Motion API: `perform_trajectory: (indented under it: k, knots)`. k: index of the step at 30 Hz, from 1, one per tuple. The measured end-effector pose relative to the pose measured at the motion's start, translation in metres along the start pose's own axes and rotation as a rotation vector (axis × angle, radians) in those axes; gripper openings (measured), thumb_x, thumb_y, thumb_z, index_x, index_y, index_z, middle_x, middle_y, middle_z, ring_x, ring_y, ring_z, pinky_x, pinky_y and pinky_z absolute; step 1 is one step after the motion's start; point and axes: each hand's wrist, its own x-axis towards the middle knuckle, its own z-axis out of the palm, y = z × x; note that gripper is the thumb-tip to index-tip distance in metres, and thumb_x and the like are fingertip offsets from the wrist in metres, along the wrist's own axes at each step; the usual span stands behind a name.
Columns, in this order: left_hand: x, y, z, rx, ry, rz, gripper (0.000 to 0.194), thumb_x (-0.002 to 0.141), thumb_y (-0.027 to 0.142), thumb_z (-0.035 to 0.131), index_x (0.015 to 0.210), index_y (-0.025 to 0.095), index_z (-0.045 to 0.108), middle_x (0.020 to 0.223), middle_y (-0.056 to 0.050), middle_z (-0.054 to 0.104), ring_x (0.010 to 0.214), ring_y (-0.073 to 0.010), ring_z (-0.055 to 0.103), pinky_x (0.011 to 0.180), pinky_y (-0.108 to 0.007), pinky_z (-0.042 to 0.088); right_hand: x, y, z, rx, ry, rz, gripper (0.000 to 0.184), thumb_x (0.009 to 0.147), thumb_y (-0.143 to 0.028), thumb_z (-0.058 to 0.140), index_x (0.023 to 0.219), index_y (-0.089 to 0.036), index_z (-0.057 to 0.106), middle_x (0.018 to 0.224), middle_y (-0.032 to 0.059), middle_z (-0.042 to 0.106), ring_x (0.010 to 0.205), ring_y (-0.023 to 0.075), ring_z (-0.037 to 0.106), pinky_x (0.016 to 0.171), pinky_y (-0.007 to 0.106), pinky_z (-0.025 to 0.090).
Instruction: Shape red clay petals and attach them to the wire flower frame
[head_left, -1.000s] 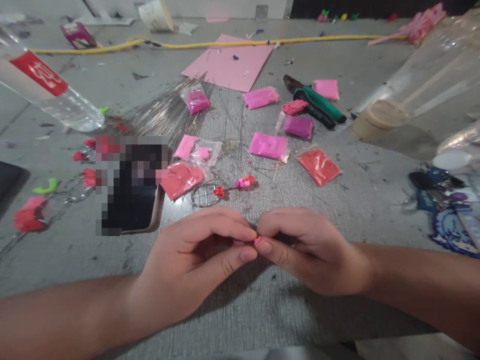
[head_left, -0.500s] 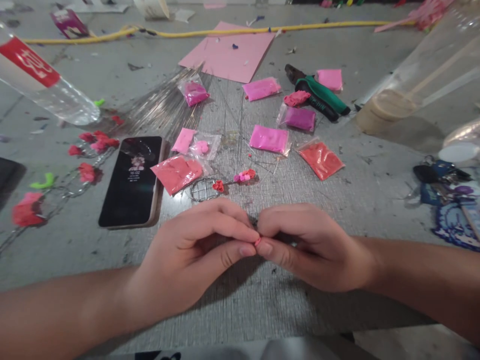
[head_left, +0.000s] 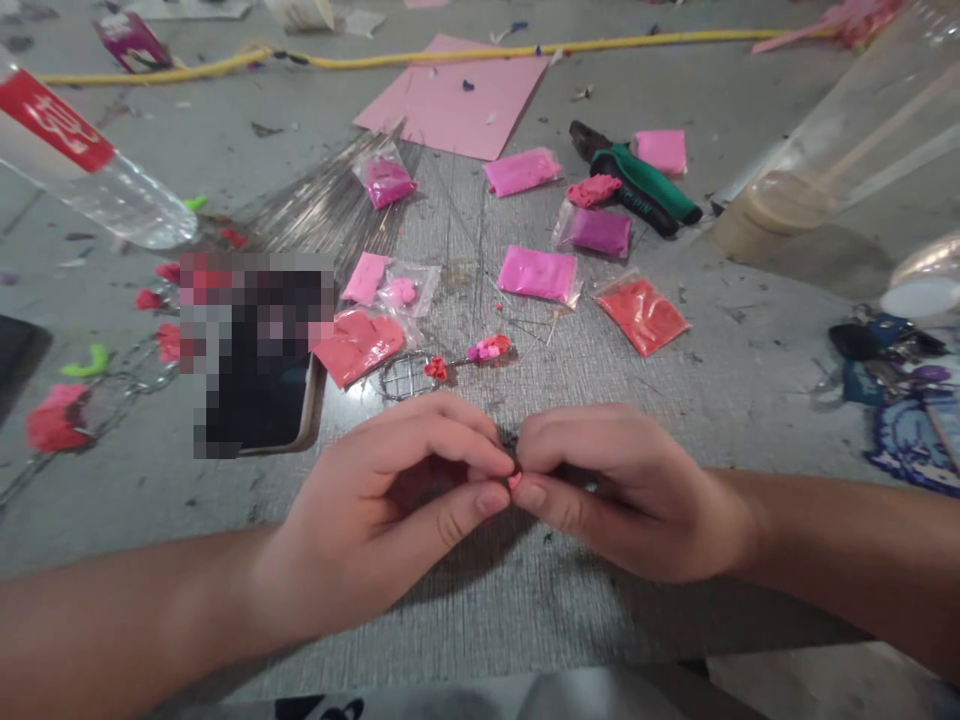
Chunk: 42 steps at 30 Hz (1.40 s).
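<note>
A tiny pink piece of modelling clay [head_left: 514, 481] sits between the fingertips of both hands, mostly covered by them. My left hand [head_left: 390, 500] pinches it from the left with thumb and index finger. From the right, my right hand [head_left: 630, 495] grips it, its thumb in front and its other fingers curled. Just beyond my knuckles lies a bent wire frame [head_left: 394, 378] bearing small red and pink clay flowers [head_left: 489, 348]. Packets of red clay [head_left: 360, 345], magenta clay [head_left: 538, 274] and orange-red clay [head_left: 642, 316] lie around it.
Green-handled pliers [head_left: 637, 185] lie farther back, near a plastic cup [head_left: 780, 210]. Thin wires [head_left: 330, 205] fan out beside a tilted bottle [head_left: 97, 165]. A phone [head_left: 262, 370], partly pixelated, lies left. A yellow cable [head_left: 420, 66] crosses the back; keys [head_left: 885, 350] lie right.
My left index finger and thumb have spread slightly, and more of the pink clay shows between the hands. Otherwise both hands stay in place.
</note>
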Motion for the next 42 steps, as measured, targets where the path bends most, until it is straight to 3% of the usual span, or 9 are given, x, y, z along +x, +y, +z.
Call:
perform_trajectory:
  k: [5,13,19,29,42]
  knots:
    - [0.0013,-0.0016,-0.0003,0.009,0.005,0.036,0.012,0.088,0.009,0.075,0.097,0.017,0.072,0.095,-0.002,0.069,0.088,-0.0104,0.068,0.078,-0.019,0.057,-0.0004,-0.0002,0.0004,-0.018,-0.006,0.004,0.018,0.097,-0.010,0.062,0.079,-0.007,0.064,0.069,-0.0018,0.052,0.063,0.0054,0.046,0.061,0.018,0.040]
    - [0.0074,-0.0039,-0.0056,-0.048,-0.096,0.062,0.008,0.086,0.011,0.079,0.091,0.017,0.076,0.090,-0.002,0.069,0.077,-0.0114,0.070,0.068,-0.021,0.059,0.0001,0.0037,-0.0041,0.055,-0.081,-0.024,0.019,0.097,-0.016,0.068,0.080,-0.007,0.067,0.070,0.0002,0.058,0.064,0.0061,0.051,0.062,0.019,0.042]
    - [0.0076,-0.0030,-0.0060,-0.055,-0.133,0.056,0.008,0.088,0.009,0.076,0.091,0.017,0.074,0.090,-0.002,0.070,0.079,-0.0112,0.070,0.069,-0.021,0.058,-0.0005,0.0033,-0.0045,0.074,-0.095,-0.038,0.017,0.096,-0.015,0.068,0.082,-0.006,0.070,0.070,0.0011,0.060,0.065,0.0067,0.054,0.063,0.019,0.044]
    - [0.0037,-0.0029,-0.0056,-0.069,-0.109,-0.002,0.009,0.092,0.009,0.070,0.097,0.016,0.071,0.095,-0.002,0.069,0.087,-0.0098,0.069,0.078,-0.018,0.056,0.0007,0.0042,-0.0053,0.040,-0.090,-0.040,0.016,0.098,-0.017,0.066,0.084,-0.009,0.069,0.073,0.0015,0.062,0.066,0.0074,0.055,0.063,0.019,0.046]
    - [0.0034,-0.0025,-0.0063,-0.062,-0.138,0.023,0.008,0.092,0.010,0.070,0.097,0.016,0.072,0.092,-0.004,0.069,0.082,-0.0120,0.069,0.074,-0.022,0.058,-0.0007,0.0043,-0.0041,0.034,-0.083,-0.048,0.016,0.098,-0.021,0.066,0.085,-0.013,0.067,0.074,0.0009,0.063,0.067,0.0082,0.058,0.064,0.020,0.047]
